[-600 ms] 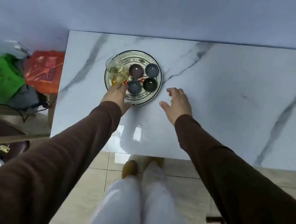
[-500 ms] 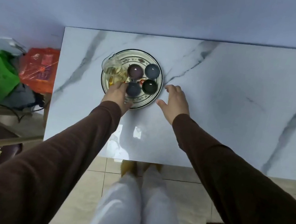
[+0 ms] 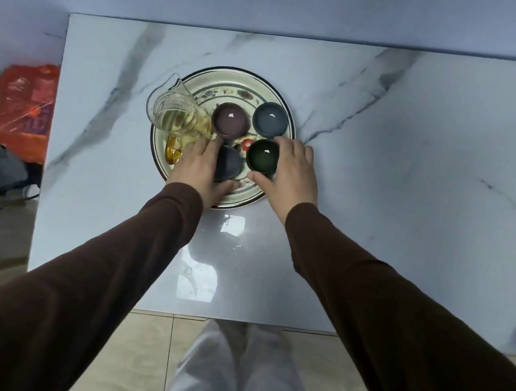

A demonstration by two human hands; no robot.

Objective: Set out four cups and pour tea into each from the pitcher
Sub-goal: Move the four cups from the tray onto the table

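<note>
A round patterned plate [image 3: 232, 84] on the marble table holds a glass pitcher [image 3: 172, 112] of pale yellow tea with an amber handle, at its left edge. Four small cups stand on the plate: a purple cup [image 3: 230, 119], a blue-grey cup [image 3: 270, 120], a dark green cup [image 3: 262, 157] and a dark blue cup [image 3: 229, 162]. My left hand [image 3: 199, 169] wraps around the dark blue cup, thumb below it. My right hand [image 3: 292, 172] curls around the dark green cup, fingers on its far rim and thumb at its near side.
The white marble table [image 3: 415, 183] stretches wide to the right of the plate and toward me. Orange and green bags [image 3: 21, 105] lie on the floor beyond the left table edge. My legs stand at the near edge.
My right hand moved left from the bare table onto the dark green cup. My left hand shifted right from beside the pitcher onto the dark blue cup.
</note>
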